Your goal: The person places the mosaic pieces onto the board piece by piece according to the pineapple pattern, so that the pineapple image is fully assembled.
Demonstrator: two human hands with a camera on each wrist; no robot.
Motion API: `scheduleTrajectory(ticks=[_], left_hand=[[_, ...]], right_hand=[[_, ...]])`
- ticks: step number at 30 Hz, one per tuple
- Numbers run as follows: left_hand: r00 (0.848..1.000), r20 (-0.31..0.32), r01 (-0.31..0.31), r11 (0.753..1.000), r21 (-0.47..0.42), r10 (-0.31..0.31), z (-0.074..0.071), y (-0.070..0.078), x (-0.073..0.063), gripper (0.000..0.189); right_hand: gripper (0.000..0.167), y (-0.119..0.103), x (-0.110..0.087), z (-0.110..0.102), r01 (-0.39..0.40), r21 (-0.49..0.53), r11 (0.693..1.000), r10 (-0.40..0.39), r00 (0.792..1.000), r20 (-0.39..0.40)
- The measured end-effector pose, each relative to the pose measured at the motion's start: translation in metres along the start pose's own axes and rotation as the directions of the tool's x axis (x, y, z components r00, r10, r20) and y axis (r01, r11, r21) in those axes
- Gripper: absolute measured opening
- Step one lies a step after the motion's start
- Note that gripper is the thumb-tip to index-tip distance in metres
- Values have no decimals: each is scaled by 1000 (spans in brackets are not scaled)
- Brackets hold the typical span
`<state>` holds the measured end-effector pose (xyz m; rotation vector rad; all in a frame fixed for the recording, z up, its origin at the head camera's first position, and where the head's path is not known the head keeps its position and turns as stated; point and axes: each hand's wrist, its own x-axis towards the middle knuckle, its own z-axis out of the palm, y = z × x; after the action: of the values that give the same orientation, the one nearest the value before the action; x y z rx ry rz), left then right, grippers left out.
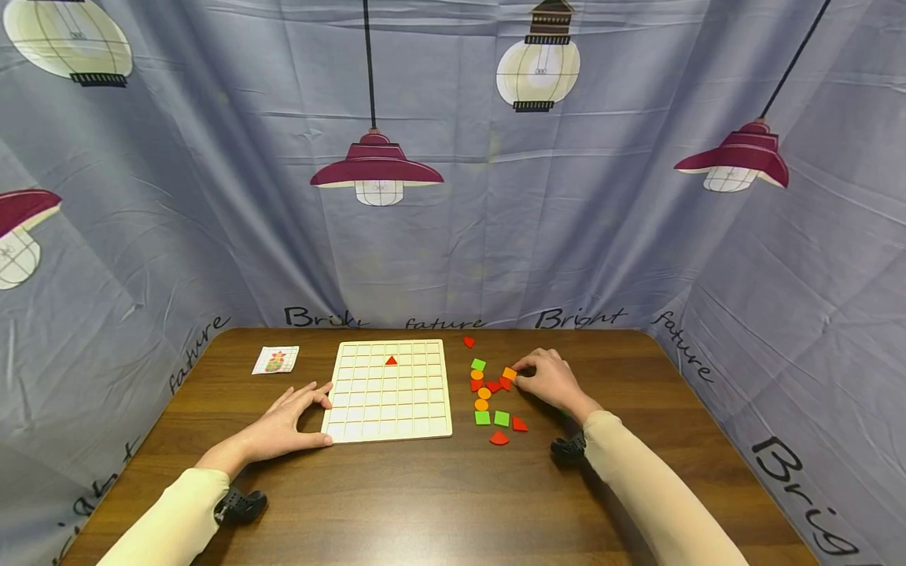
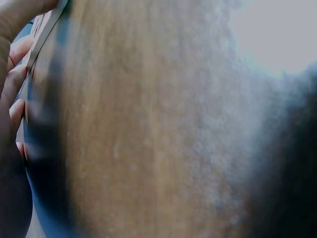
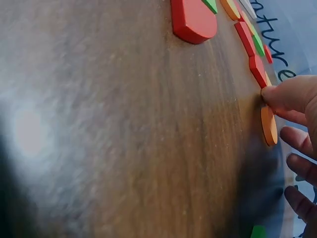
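Note:
My left hand (image 1: 283, 424) is at the left side of a pale gridded board (image 1: 362, 430). Its thumb touches the near left corner and its fingers lie along the left edge; the left wrist view shows only part of these fingers (image 2: 15, 82). One red triangle (image 1: 392, 361) lies in a cell towards the board's far side. Right of the board, my right hand (image 1: 552, 379) pinches an orange square piece (image 1: 510, 373) with thumb and index finger, beside a red piece (image 1: 505, 384). In the right wrist view, an orange rounded piece (image 3: 269, 125) lies just below the thumb.
Several loose red, orange and green pieces, such as a green square (image 1: 502, 418) and a red quarter-round (image 1: 499, 439), lie between board and right hand. A card with a pineapple pattern (image 1: 276, 360) lies at the far left. A curtain (image 1: 453, 259) hangs behind the wooden table (image 1: 396, 503).

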<state>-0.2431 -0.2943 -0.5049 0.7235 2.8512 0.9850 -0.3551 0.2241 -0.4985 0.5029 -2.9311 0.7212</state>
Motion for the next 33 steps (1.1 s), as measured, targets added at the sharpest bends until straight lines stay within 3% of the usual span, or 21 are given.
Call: scheduleTrajectory(ticks=[21, 33], left_hand=[[1000, -1, -5, 1000, -5, 5, 1, 0, 0, 50], [1000, -11, -12, 1000, 18, 13, 1, -1, 1, 49]], right_hand=[[30, 7, 7, 0, -61, 48, 997, 61, 998, 1], [22, 7, 8, 1, -9, 30, 1000, 9, 1000, 0]])
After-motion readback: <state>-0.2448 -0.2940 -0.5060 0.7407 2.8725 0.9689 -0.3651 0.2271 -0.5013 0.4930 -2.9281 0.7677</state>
